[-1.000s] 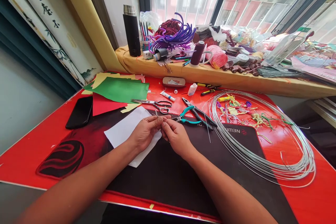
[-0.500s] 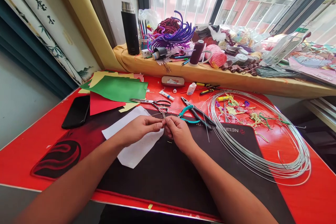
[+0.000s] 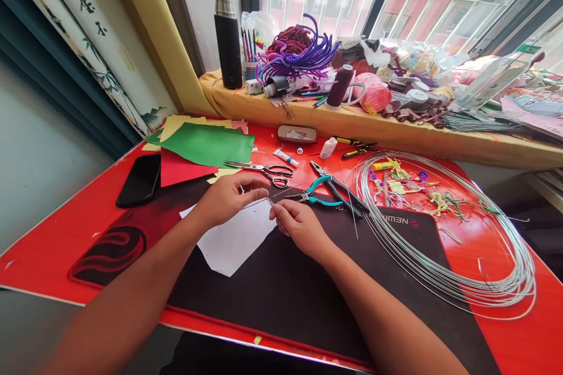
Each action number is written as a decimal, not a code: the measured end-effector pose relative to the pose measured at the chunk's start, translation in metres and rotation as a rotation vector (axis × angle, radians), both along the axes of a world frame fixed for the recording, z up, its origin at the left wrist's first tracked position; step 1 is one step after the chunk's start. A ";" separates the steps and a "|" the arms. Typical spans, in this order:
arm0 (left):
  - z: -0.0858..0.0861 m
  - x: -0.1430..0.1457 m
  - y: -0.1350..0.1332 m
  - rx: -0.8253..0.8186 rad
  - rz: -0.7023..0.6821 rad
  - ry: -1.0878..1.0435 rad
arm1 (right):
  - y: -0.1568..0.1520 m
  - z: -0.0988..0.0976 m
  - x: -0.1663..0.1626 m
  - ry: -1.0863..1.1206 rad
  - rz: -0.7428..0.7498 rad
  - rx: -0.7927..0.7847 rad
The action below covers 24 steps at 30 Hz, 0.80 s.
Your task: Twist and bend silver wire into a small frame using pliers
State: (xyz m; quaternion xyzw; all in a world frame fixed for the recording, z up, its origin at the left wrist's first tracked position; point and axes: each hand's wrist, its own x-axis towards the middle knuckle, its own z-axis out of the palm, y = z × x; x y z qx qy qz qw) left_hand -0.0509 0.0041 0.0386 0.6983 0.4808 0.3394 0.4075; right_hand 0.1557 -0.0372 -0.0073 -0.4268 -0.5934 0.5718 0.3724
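My right hand (image 3: 295, 221) pinches a short bent piece of thin silvery wire (image 3: 270, 201) between thumb and fingers. Just to its left, my left hand (image 3: 235, 198) is closed with thumb and forefinger close together at the wire's upper end. How firmly it grips there is hard to see. Beneath my hands lies a sheet of white paper (image 3: 240, 240) on a dark desk mat (image 3: 281, 299). Teal-handled pliers (image 3: 323, 190) rest just beyond my right hand, crossed with black-handled pliers (image 3: 338, 190). Scissors (image 3: 268, 171) lie behind my left hand.
A large coil of wire (image 3: 378, 246) covers the right side, with coloured scraps (image 3: 435, 196) inside it. Green paper (image 3: 211, 143), red paper (image 3: 185, 176) and a phone (image 3: 139, 180) lie left. A glue bottle (image 3: 328, 147) stands behind. Yarn and a black flask (image 3: 228, 50) crowd the sill.
The view has swung slightly left, shifting the scene rightward. My fingertips, earlier pressed together around a looped wire, have drawn a little apart, and the wire piece now tilts toward my left hand.
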 end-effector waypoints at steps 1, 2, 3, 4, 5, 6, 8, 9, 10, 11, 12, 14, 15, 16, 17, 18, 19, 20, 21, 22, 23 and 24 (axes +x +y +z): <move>-0.002 0.001 0.000 -0.032 -0.049 0.004 | -0.001 0.000 0.000 -0.044 0.009 0.023; -0.002 0.002 0.000 -0.059 -0.097 0.005 | -0.002 0.000 0.000 -0.078 0.016 0.041; -0.003 0.003 0.000 -0.077 -0.138 0.003 | -0.002 -0.001 0.000 -0.104 0.023 0.053; -0.003 0.004 -0.001 -0.087 -0.165 0.001 | -0.002 -0.001 0.000 -0.122 0.026 0.062; -0.002 0.005 -0.002 -0.088 -0.175 0.000 | -0.002 -0.001 0.000 -0.134 0.026 0.069; -0.002 0.006 -0.002 -0.089 -0.171 -0.002 | -0.002 -0.002 -0.001 -0.140 0.023 0.073; -0.001 0.007 -0.003 -0.119 -0.152 -0.014 | -0.002 -0.003 -0.002 -0.133 0.019 0.069; -0.002 0.008 -0.003 -0.146 -0.145 -0.029 | -0.001 -0.004 -0.002 -0.121 0.019 0.063; -0.003 0.008 -0.003 -0.177 -0.145 -0.050 | -0.001 -0.004 -0.002 -0.108 0.020 0.057; -0.004 0.007 -0.002 -0.211 -0.152 -0.079 | 0.000 -0.004 -0.002 -0.098 0.022 0.052; -0.005 0.007 -0.001 -0.247 -0.163 -0.116 | 0.000 -0.004 -0.002 -0.094 0.022 0.049; -0.008 0.006 0.000 -0.327 -0.184 -0.196 | 0.001 -0.004 -0.002 -0.100 0.016 0.050; -0.010 0.005 0.001 -0.367 -0.186 -0.232 | 0.002 -0.003 -0.001 -0.105 0.012 0.053; -0.011 0.005 0.001 -0.406 -0.185 -0.263 | 0.002 -0.003 0.000 -0.110 0.007 0.056; -0.012 0.005 0.001 -0.439 -0.182 -0.287 | 0.003 -0.003 0.001 -0.115 0.003 0.058; -0.013 0.005 0.002 -0.463 -0.181 -0.302 | 0.004 -0.004 0.001 -0.120 0.000 0.059; -0.013 0.005 0.002 -0.474 -0.185 -0.307 | 0.004 -0.004 0.002 -0.125 -0.001 0.059; -0.014 0.005 0.002 -0.472 -0.190 -0.303 | 0.005 -0.004 0.003 -0.131 0.000 0.059; -0.014 0.006 0.002 -0.459 -0.192 -0.290 | 0.005 -0.005 0.003 -0.140 0.002 0.059; -0.014 0.006 0.002 -0.437 -0.190 -0.270 | 0.006 -0.005 0.004 -0.148 0.004 0.059; -0.014 0.007 0.002 -0.408 -0.181 -0.249 | 0.006 -0.006 0.004 -0.152 0.007 0.058; -0.014 0.008 0.002 -0.378 -0.172 -0.231 | 0.007 -0.006 0.004 -0.153 0.008 0.057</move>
